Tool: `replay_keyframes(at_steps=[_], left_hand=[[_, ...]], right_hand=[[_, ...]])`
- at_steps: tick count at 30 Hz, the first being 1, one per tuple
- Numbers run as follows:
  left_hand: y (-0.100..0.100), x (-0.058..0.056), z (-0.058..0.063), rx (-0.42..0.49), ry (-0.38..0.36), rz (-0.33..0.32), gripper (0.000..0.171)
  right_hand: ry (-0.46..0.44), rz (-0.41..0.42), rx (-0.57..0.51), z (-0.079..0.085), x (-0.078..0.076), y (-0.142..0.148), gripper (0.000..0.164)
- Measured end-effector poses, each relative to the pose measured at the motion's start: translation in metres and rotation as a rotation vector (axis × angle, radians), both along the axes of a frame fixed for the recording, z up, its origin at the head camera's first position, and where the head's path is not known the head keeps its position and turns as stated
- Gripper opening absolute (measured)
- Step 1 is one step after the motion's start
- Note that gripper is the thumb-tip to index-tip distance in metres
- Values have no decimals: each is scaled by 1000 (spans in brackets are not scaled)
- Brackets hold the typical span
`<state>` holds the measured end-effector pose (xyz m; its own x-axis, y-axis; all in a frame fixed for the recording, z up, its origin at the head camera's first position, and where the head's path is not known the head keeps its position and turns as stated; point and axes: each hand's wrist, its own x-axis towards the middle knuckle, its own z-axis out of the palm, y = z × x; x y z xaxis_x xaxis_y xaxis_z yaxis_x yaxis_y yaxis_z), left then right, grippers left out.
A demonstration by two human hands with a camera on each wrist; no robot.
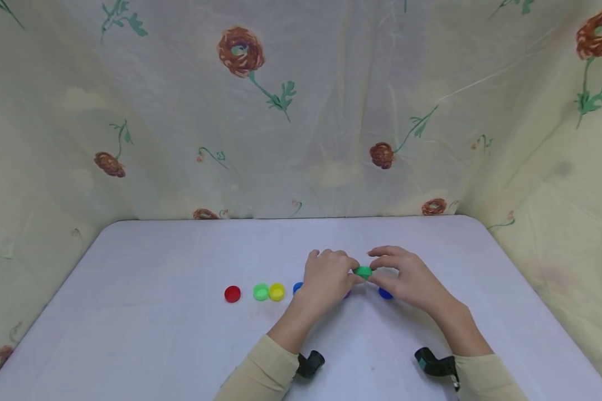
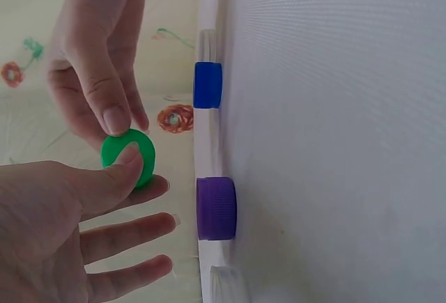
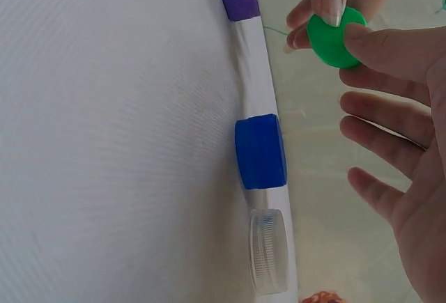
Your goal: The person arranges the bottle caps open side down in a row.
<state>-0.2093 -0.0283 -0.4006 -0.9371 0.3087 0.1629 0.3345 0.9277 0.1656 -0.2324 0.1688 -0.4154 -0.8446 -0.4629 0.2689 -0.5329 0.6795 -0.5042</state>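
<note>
Above the table, a round green bottle cap (image 1: pixel 363 272) is pinched between both hands. My left hand (image 1: pixel 328 278) grips its left edge with thumb and forefinger, the other fingers spread in the left wrist view. From the opposite side my right hand (image 1: pixel 413 278) pinches the same cap, thumb on its flat face in the right wrist view. Below the hands on the table stand a purple ribbed cap (image 2: pixel 217 209) and a blue cap (image 3: pixel 261 152). In the head view, the left hand partly hides the purple cap and another blue cap (image 1: pixel 297 287).
Left of the hands, a red cap (image 1: pixel 232 294), a light green cap (image 1: pixel 261 292) and a yellow cap (image 1: pixel 277 292) lie on the white table (image 1: pixel 145 334). A clear ribbed cap (image 3: pixel 268 251) stands near the blue one. Flowered sheeting (image 1: pixel 321 184) encloses the table's back and sides.
</note>
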Motion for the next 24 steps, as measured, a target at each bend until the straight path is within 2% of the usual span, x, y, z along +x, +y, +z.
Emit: replay_keyframes(at_steps=[5, 10, 18, 24], left_hand=[[0, 0, -1, -1, -1, -3, 27], [2, 0, -3, -6, -4, -9, 26], [2, 1, 0, 15, -19, 1, 28], [3, 0, 0, 57, 35, -21, 28]], right_hand=[[27, 8, 21, 0, 1, -1, 9], [-1, 11, -11, 0, 1, -1, 8], [-80, -10, -68, 0, -2, -2, 4], [-188, -2, -157, -3, -3, 3, 10]])
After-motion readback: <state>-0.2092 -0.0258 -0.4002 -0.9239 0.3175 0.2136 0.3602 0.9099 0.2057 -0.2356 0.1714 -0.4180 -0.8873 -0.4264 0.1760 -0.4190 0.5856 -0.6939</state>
